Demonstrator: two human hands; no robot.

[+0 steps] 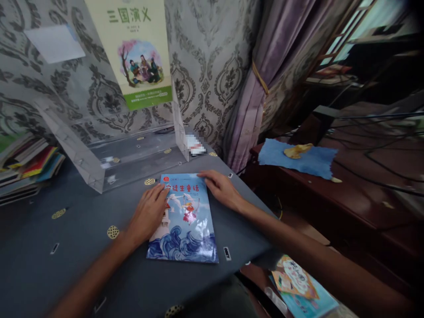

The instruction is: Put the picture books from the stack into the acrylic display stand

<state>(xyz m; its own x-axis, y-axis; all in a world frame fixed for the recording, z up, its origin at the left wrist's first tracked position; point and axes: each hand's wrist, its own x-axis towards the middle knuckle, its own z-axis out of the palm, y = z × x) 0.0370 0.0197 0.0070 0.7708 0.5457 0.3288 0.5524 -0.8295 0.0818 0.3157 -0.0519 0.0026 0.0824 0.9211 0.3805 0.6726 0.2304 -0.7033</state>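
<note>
A blue picture book (188,225) lies flat on the grey tablecloth, its cover up, with red characters, a figure with white birds and dark blue waves. My left hand (150,212) rests over the book's left edge, fingers stretched out on the cover and hiding part of the title. At the upper right corner, my right hand (220,187) touches the book's edge with its fingers extended. Neither hand is closed around the book. Just beyond it stands a clear plastic rack (96,176). A green and cream book (145,53) is upright above the rack, before the wall.
Stacked books (29,168) sit at the table's left. A white paper (56,43) is on the patterned wall. To the right are a purple curtain (251,110), a blue cloth (278,154) on a dark red table, and cables. More books (301,287) lie low at right.
</note>
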